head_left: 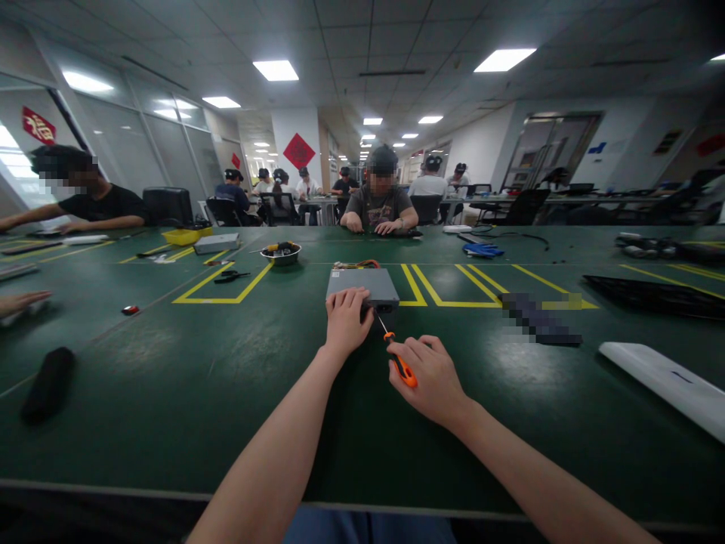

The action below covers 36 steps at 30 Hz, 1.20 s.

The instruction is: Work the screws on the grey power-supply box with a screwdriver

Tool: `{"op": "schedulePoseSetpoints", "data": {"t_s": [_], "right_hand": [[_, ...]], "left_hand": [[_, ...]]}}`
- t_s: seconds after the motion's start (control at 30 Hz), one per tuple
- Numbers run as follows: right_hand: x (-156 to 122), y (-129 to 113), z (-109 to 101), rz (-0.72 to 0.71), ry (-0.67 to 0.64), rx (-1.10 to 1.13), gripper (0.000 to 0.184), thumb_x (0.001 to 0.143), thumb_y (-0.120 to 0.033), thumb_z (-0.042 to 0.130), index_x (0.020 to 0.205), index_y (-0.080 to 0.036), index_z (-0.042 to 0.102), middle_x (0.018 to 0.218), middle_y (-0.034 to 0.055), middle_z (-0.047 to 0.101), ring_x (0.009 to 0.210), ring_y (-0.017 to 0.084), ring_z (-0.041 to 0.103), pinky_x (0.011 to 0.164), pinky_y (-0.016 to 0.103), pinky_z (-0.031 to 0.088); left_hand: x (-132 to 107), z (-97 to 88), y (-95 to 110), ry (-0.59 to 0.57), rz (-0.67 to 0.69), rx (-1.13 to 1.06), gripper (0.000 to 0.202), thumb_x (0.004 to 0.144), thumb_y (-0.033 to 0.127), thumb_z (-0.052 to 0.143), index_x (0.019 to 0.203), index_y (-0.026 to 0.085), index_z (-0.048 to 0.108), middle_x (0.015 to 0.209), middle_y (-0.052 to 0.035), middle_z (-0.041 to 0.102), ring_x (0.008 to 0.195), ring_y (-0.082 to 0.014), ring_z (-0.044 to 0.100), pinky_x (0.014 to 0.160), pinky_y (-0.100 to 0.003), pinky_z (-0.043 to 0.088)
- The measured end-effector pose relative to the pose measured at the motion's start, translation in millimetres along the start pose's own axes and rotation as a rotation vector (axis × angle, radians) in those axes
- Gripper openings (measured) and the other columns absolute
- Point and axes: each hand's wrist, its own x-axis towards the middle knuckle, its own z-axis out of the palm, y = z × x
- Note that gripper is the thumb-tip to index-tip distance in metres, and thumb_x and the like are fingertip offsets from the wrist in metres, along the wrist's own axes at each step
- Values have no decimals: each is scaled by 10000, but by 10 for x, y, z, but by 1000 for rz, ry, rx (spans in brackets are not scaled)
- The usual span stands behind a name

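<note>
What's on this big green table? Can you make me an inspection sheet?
surface: green workbench marked with yellow tape lines
job's things: grey metal box; orange-handled screwdriver, its tip beside the box's end
clutter: steel bowl of small parts, black-handled tool, blue gloves, white panel
hands: left hand grips the box; right hand holds the screwdriver
cables: coloured wires at the box's far end; black cable on the bench
surroundings: seated co-workers, one person directly opposite
</note>
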Motion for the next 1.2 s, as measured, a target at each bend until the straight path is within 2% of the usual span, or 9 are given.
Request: {"op": "schedulePoseSetpoints", "data": {"t_s": [0.07,0.2,0.33,0.47,0.6,0.77,0.93,1.1,1.2], "right_hand": [[1,-16,-14,1,-11,4,184,844,-255,463,963,-168,572,801,41,582,710,160,512,768,334,348],[5,-62,-52,-50,-13,33,327,866,-407,447,1039,-159,571,818,58,597,729,172,529,761,342,351],[-5,-74,-27,-32,56,2,380,892,-424,396,1099,-130,518,821,63,624,687,170,558,756,340,362],[-20,-56,9,17,143,-11,264,894,-369,404,1011,-159,514,709,26,618,588,151,535,746,331,367],[-13,-65,-17,-50,124,-76,138,844,-242,448,899,-188,563,723,29,553,666,158,506,749,330,357],[0,-103,-56,-62,66,-128,194,832,-256,450,946,-181,588,780,59,524,746,192,480,732,341,352],[-6,-104,-43,-34,77,-88,289,893,-341,407,1029,-118,530,769,55,571,658,167,495,715,324,348],[-28,-99,-39,-17,84,-96,181,838,-223,432,954,-169,559,762,47,530,696,173,480,707,309,353],[-26,-102,-48,-6,75,-124,180,819,-269,469,934,-189,582,759,46,504,716,182,469,695,310,350]], "left_hand": [[-1,4,0,4,1,2,277,800,263,522,1078,258,524,1197,-16,560,1119,-213,447,968,-392,271],[-1,4,6,-1,-7,3,283,801,261,520,1084,259,526,1196,-27,561,1124,-218,446,971,-401,269],[1,-6,11,-12,-7,3,289,802,258,516,1091,258,526,1193,-31,563,1121,-220,449,970,-401,271],[1,-16,12,-13,-3,6,286,804,256,510,1090,258,523,1201,-25,558,1123,-216,447,973,-393,268],[-1,-11,12,-12,-2,8,283,806,254,505,1089,258,524,1208,-22,554,1130,-218,442,978,-395,262],[-1,-5,14,-3,0,6,288,801,247,508,1088,258,523,1208,-16,553,1125,-214,443,979,-390,262],[1,-4,12,0,-1,4,276,808,266,506,1083,255,524,1201,-14,558,1117,-210,446,977,-384,265],[0,5,9,10,1,-1,273,811,267,508,1084,255,521,1189,-8,565,1115,-202,446,976,-378,265],[-1,10,9,14,0,2,275,808,267,516,1082,258,521,1185,-4,567,1113,-201,448,975,-377,264]]}}
